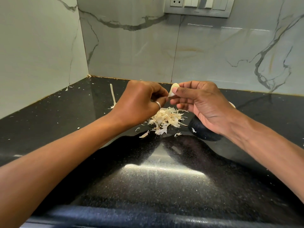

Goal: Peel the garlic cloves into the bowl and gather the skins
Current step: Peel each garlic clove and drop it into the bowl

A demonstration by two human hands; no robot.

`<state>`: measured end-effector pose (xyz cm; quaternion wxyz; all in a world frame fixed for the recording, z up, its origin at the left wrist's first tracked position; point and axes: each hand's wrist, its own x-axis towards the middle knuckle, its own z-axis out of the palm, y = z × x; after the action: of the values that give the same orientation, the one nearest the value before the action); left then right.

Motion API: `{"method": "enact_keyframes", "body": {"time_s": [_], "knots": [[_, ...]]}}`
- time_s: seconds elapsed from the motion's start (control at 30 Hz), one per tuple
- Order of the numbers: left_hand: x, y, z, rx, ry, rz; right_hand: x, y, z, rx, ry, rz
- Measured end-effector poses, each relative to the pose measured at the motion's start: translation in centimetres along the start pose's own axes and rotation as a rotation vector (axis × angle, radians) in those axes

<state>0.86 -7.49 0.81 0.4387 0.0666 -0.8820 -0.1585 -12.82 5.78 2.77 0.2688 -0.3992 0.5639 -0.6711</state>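
R hand (202,104) is holding a garlic clove (173,91) up over the counter (164,178), thumb & index finger pinching its upper half, other fingers curling loosely underneath w/ nothing in them. L hand (139,102), wearing a ring (158,104), is curling in from the other side, fingertips pinching at the clove's lower tip; can't tell if they're gripping skin or the clove itself. Directly below both hands, a pile of skins (164,120) is lying on the black counter, w/ a few loose flakes scattered around it & more toward the L wall. The dark bowl (205,134) is sitting just R of the pile, mostly hidden under the R wrist, so its contents aren't visible. A thin pale stem (113,96) is lying behind the L hand. A switch panel (197,7) is showing on the marble-look wall at top.
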Motion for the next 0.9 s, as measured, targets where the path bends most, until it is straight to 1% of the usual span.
{"method": "enact_keyframes", "body": {"time_s": [0.13,0.3,0.5,0.63,0.8,0.9], "knots": [[-0.1,0.2,0.3,0.043,0.059,0.048,-0.2,-0.3,0.1,0.053,-0.002,0.016],[-0.1,0.6,0.2,0.160,0.128,0.093,-0.3,-0.1,0.5,0.107,-0.022,0.031],[-0.2,0.7,0.2,0.209,0.128,0.098,-0.4,0.2,0.9,0.073,-0.007,0.006],[-0.2,0.9,0.1,0.185,0.105,0.107,-0.4,0.4,1.1,0.030,0.009,-0.006],[0.0,1.0,-0.2,0.068,0.070,0.053,-0.4,0.3,1.0,0.020,0.015,-0.007],[0.1,0.9,-0.2,0.046,0.049,0.050,-0.3,0.3,0.9,0.028,0.018,-0.005]]}}
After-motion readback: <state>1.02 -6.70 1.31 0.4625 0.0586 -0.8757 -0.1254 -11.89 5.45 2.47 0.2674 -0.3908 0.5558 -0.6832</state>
